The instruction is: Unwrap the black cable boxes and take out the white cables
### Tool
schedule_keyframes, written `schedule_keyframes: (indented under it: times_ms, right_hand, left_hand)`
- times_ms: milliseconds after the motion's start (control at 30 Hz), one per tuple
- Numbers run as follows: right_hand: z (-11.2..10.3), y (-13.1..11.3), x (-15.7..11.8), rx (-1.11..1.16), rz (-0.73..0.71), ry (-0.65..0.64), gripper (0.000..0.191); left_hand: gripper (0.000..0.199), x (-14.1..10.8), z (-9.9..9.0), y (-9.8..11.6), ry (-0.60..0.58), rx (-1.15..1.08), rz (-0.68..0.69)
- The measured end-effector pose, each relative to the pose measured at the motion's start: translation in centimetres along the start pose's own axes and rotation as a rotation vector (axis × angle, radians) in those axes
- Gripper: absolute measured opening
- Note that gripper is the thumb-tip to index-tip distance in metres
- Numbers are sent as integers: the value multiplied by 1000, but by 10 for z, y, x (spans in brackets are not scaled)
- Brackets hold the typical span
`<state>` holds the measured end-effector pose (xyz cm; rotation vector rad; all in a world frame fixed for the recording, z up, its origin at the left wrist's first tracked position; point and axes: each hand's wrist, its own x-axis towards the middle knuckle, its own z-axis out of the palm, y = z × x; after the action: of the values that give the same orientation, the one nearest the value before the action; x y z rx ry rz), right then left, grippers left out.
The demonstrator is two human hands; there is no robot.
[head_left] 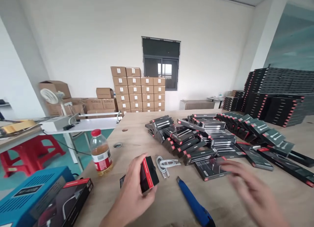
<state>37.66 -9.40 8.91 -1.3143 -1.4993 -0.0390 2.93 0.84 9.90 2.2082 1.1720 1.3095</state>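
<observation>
Two hands are held over the tabletop: a black-and-red box is gripped by the fingers of the left hand, while the blurred right hand is spread open, empty, near a blue utility knife.

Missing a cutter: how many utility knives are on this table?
1: a blue utility knife on the wooden table, just in front of the coiled white cable. More could hide under the piled black boxes.

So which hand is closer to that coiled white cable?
The left hand is nearer: it holds a black and red box just left of the coiled white cable. The right hand, blurred, is much farther off to the cable's right.
</observation>
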Motion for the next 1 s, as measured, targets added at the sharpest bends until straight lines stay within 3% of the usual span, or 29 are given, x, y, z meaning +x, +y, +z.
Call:
schedule_keyframes:
  times_ms: [67, 100, 200, 300, 367, 433, 567, 800, 1000]
  right_hand:
    - [59, -35, 33, 106, -183, -281, 19]
    - [90, -51, 47, 143, -251, -340, 19]
    - [164, -77, 64, 207, -288, -317, 25]
    - [200, -67, 53, 278, -245, -231, 22]
    - [206, -53, 40, 311, -245, -340, 13]
    - [205, -43, 31, 353, -214, -525, 22]
    - [208, -38, 27, 544, -27, -769, 21]
    - [220, -27, 33, 767, 134, -890, 24]
    - [215, -30, 40, 863, 189, -966, 29]
  left_hand:
    - [79, -1, 1, -5, 6, 102, 87]
    - [79, -1, 1, -8, 9, 145, 117]
    - [77, 3, 0, -21, -12, 223, 156]
    - [79, 8, 1, -31, -89, 231, 170]
    - [78, 11, 2, -36, -148, 206, 176]
    - [74, 12, 4, -38, -187, 189, 186]
    - [68, 12, 9, -44, -183, 283, 234]
    - [52, 15, 24, -56, -98, 495, 476]
    - [40, 17, 28, -58, -78, 538, 548]
